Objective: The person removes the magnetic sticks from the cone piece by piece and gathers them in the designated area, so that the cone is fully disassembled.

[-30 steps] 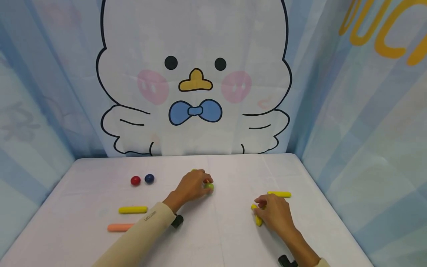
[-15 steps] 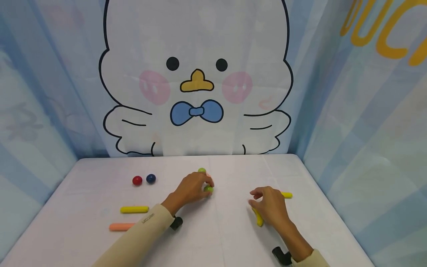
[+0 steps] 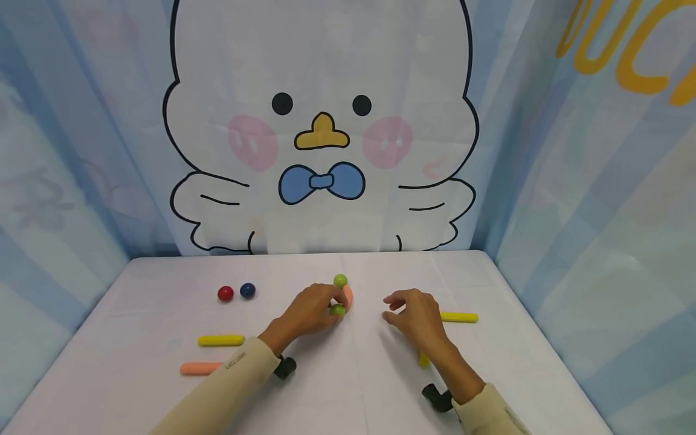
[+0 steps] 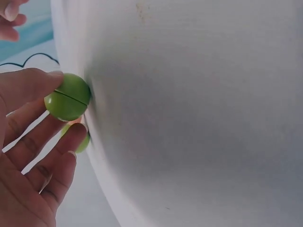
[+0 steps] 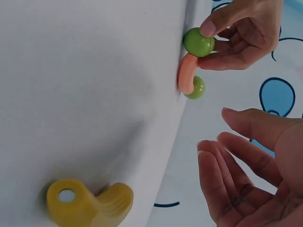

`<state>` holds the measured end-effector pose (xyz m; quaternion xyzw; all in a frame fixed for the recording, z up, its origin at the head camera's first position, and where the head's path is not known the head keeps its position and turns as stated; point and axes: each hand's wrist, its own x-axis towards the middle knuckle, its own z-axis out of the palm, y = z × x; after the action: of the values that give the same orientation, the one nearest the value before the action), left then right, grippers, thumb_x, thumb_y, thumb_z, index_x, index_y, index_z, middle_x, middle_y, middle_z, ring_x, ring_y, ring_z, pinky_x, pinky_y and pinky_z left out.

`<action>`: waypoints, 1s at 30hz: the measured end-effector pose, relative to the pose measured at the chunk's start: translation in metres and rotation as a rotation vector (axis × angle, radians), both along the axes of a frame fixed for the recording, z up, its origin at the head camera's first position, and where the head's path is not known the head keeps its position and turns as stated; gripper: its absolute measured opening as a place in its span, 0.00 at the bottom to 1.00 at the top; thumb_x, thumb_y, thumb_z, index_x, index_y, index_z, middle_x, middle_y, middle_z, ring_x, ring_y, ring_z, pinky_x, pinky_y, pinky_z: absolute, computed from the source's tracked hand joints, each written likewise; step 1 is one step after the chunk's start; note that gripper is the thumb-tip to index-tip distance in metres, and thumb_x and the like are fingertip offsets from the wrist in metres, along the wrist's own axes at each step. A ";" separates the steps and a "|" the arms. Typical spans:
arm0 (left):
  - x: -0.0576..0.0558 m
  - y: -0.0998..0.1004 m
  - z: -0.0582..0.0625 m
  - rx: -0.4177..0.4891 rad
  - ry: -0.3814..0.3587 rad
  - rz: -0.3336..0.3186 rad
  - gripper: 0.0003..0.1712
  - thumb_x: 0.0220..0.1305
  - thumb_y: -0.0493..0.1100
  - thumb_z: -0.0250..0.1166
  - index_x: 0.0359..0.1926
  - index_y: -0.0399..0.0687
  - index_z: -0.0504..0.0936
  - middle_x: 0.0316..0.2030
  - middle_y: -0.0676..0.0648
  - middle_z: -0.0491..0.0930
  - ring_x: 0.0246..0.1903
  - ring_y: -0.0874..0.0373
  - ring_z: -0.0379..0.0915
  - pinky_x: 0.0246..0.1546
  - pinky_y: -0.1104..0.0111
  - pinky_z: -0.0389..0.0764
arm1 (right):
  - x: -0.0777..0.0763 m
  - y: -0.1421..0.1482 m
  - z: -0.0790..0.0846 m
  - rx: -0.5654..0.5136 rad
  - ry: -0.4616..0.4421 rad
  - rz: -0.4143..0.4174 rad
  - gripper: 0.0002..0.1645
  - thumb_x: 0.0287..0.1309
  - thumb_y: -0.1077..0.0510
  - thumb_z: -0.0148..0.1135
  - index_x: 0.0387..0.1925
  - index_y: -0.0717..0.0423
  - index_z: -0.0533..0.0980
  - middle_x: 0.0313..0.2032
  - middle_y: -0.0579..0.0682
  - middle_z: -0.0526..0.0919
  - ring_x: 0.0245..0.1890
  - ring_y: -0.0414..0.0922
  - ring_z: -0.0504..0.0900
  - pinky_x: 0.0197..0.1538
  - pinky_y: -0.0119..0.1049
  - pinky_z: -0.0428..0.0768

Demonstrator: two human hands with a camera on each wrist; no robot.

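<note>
My left hand (image 3: 310, 309) pinches a glossy green ball (image 4: 68, 97) with a seam line, thumb on one side and fingers on the other. A curved orange piece (image 5: 187, 74) runs from that ball to a second green ball (image 3: 340, 280); all sit at the table surface. My right hand (image 3: 417, 319) hovers to the right of them, fingers loosely bent and apart from the thumb, holding nothing. Below it lies a curved yellow piece (image 5: 90, 203) with a round hole in its end, mostly hidden by the hand in the head view. Behind this hand is a straight yellow stick (image 3: 459, 317).
On the white table (image 3: 370, 386), a red ball (image 3: 225, 293) and a dark blue ball (image 3: 248, 290) lie at the back left. Another yellow stick (image 3: 220, 340) and an orange stick (image 3: 200, 368) lie nearer, the latter partly under the left sleeve (image 3: 239, 374). Printed curtains surround the table.
My right hand has left the curved yellow piece and moved left and away from me, toward the green balls. The left hand has turned the orange piece and far green ball into view.
</note>
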<state>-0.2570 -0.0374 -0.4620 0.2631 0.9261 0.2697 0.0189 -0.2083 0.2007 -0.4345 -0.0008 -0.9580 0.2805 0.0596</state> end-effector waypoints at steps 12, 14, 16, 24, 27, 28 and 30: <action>-0.001 -0.006 -0.002 -0.008 -0.030 0.022 0.15 0.64 0.42 0.77 0.52 0.50 0.90 0.46 0.52 0.90 0.45 0.56 0.82 0.53 0.58 0.85 | -0.020 -0.026 0.000 -0.092 0.020 0.113 0.19 0.56 0.57 0.82 0.50 0.49 0.89 0.39 0.47 0.92 0.37 0.42 0.88 0.41 0.39 0.86; -0.001 -0.008 -0.002 -0.005 -0.035 0.016 0.15 0.65 0.42 0.77 0.52 0.50 0.91 0.46 0.52 0.90 0.45 0.56 0.82 0.52 0.58 0.84 | -0.025 -0.029 -0.001 -0.105 0.011 0.122 0.20 0.57 0.57 0.81 0.51 0.49 0.89 0.39 0.48 0.91 0.37 0.42 0.88 0.41 0.39 0.86; -0.001 -0.009 -0.002 0.005 -0.046 0.011 0.15 0.65 0.41 0.77 0.52 0.50 0.91 0.46 0.52 0.90 0.45 0.56 0.82 0.53 0.58 0.84 | -0.030 -0.033 -0.003 -0.117 0.002 0.132 0.21 0.57 0.58 0.81 0.53 0.49 0.88 0.39 0.48 0.91 0.37 0.43 0.88 0.40 0.39 0.86; -0.001 -0.011 -0.004 0.044 -0.038 -0.029 0.12 0.65 0.40 0.76 0.50 0.47 0.91 0.45 0.51 0.91 0.44 0.54 0.83 0.50 0.56 0.84 | -0.056 -0.047 -0.017 -0.136 0.005 0.153 0.28 0.55 0.58 0.82 0.59 0.49 0.86 0.40 0.53 0.92 0.37 0.47 0.88 0.34 0.35 0.82; -0.001 -0.012 -0.004 0.055 -0.032 -0.036 0.12 0.66 0.39 0.75 0.50 0.46 0.91 0.45 0.51 0.91 0.43 0.53 0.83 0.50 0.56 0.83 | -0.064 -0.052 -0.021 -0.122 -0.014 0.155 0.31 0.55 0.57 0.82 0.61 0.48 0.85 0.40 0.53 0.91 0.36 0.47 0.85 0.35 0.35 0.78; -0.001 -0.012 -0.004 0.055 -0.028 -0.037 0.12 0.66 0.40 0.75 0.50 0.46 0.91 0.45 0.51 0.91 0.43 0.53 0.83 0.49 0.56 0.83 | -0.067 -0.054 -0.023 -0.121 -0.024 0.153 0.31 0.55 0.58 0.82 0.61 0.48 0.84 0.40 0.53 0.91 0.36 0.47 0.84 0.35 0.34 0.77; -0.001 -0.012 -0.004 0.058 -0.021 -0.038 0.12 0.65 0.39 0.76 0.50 0.45 0.91 0.44 0.51 0.91 0.43 0.53 0.83 0.49 0.56 0.83 | -0.071 -0.057 -0.024 -0.116 -0.035 0.156 0.31 0.55 0.58 0.82 0.61 0.48 0.84 0.39 0.52 0.90 0.35 0.47 0.83 0.35 0.34 0.76</action>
<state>-0.2576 -0.0491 -0.4664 0.2783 0.9125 0.2988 0.0263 -0.2793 0.1434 -0.4588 0.0654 -0.9382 0.3391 0.0207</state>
